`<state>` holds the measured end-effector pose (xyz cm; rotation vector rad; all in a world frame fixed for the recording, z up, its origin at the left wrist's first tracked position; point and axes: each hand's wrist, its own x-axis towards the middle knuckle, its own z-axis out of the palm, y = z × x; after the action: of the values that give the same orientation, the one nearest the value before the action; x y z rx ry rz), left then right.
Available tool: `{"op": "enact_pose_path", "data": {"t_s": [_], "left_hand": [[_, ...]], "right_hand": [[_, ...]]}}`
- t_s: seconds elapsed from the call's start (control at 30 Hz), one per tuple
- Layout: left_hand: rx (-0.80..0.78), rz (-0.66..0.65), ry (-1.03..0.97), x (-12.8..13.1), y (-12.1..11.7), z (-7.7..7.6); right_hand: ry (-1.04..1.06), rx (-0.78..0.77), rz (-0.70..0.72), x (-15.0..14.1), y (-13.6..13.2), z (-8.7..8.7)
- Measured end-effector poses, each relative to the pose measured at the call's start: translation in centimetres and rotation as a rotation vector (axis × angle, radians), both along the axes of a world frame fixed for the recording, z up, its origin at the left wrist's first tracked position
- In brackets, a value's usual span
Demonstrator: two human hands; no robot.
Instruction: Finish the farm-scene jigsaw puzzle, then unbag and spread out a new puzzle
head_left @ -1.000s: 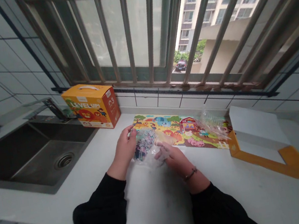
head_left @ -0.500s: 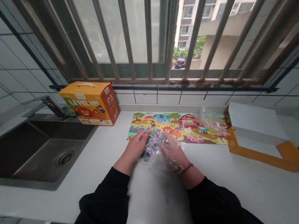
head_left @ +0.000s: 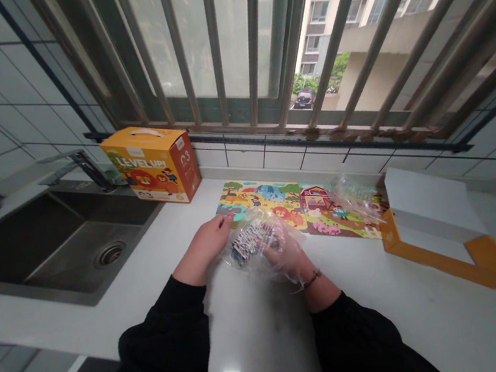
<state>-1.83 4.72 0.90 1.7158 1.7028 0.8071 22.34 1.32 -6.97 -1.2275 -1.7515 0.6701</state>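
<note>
Both my hands hold a clear plastic bag [head_left: 258, 240] of small colourful puzzle pieces just above the white counter. My left hand [head_left: 204, 247] pinches the bag's left edge. My right hand [head_left: 288, 254] is closed on the bag's right side, partly wrapped in the plastic. Just beyond the bag lies a finished colourful farm puzzle [head_left: 297, 207] flat on the counter. A second, crumpled clear bag [head_left: 355, 192] rests on the puzzle's right end.
An orange "Level Up" box [head_left: 153, 165] stands at the back left beside a steel sink [head_left: 48, 245] with a tap. An open white and orange box [head_left: 432, 218] lies to the right. A barred window [head_left: 255, 43] runs along the back wall.
The bag and both hands have shifted slightly right and closer together. My right hand has gone further into the plastic. The camera has tilted a little.
</note>
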Motion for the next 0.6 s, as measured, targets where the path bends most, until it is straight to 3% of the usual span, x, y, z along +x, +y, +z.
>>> {"op": "enact_pose_path", "data": {"t_s": [0.1, 0.2, 0.33, 0.43, 0.6], "left_hand": [[-0.188, 0.019, -0.030, -1.5, -0.4, 0.4], [-0.368, -0.057, -0.149, -1.1, -1.1, 0.8], [-0.325, -0.212, -0.173, 0.5, -1.7, 1.1], [-0.319, -0.217, -0.172, 1.0, -1.9, 1.2], [-0.302, -0.209, -0.199, 1.2, -1.9, 0.8]], "right_hand": [[-0.022, -0.030, 0.033, -0.4, -0.5, -0.1], [0.002, -0.012, 0.144, -0.6, -0.9, 0.6], [0.029, 0.016, 0.245, -0.7, -1.6, 1.8], [-0.024, 0.022, 0.226, -0.8, -2.0, 2.6], [-0.058, 0.113, 0.318, -0.9, -1.8, 3.2]]}}
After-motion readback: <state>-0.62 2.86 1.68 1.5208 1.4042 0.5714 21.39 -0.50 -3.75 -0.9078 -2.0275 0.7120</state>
